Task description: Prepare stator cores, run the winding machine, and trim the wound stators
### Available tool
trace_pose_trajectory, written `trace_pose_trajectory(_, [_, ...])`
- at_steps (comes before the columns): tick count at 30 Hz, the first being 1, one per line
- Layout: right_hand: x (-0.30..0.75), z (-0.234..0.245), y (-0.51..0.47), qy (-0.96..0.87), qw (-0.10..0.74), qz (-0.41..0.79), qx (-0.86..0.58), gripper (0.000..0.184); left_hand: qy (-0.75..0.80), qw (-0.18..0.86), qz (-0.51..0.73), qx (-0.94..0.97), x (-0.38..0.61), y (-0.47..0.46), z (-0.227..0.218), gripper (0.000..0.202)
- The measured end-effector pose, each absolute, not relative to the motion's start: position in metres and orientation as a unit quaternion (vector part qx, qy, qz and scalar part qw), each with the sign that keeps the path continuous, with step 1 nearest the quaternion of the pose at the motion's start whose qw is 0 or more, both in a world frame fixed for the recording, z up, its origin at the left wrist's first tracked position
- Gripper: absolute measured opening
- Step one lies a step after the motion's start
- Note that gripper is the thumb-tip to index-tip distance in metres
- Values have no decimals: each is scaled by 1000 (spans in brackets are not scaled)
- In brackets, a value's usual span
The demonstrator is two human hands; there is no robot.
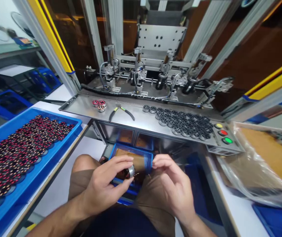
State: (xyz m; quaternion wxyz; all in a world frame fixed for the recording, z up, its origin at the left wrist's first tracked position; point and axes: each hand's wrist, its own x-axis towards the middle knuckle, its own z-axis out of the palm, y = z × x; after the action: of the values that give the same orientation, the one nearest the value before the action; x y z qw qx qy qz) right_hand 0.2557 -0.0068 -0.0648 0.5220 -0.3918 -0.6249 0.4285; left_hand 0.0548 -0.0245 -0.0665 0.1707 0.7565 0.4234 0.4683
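Observation:
My left hand [107, 184] is closed around a small wound motor part [130, 171] with copper windings and a shiny metal end, held over my lap. My right hand [172, 179] is beside it to the right, fingers curled in a pinch close to the part; what they grip is too small to make out. Both hands hover above a small blue bin [148, 158] resting between my knees, under the metal shelf.
A blue tray [44, 164] full of red-and-copper wound parts lies at left. The metal machine shelf [81, 104] carries two wound parts [99, 104], cutting pliers [121, 112], several dark empty cores [185, 121] and yellow, red and green buttons [223, 132]. A plastic-lined carton [267, 158] stands at right.

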Motion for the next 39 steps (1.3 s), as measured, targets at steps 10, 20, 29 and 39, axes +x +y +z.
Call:
trace_pose_trajectory(10, [247,-27,9,-785,343,397,-330,15,366,146,420,817,32,-31,-59,52])
trace_pose_trajectory(20, [251,-13,6,-898,336,180,-222,18,368,172,448,797,37,-29,-59,40])
trace_pose_trajectory(29, [243,-14,52,-876,295,262,-277,7,431,328,529,653,6,-33,-65,35])
trace_pose_trajectory(39, [98,-51,189,-739,180,154,-631,93,488,387,624,472,12,-35,-86,37])
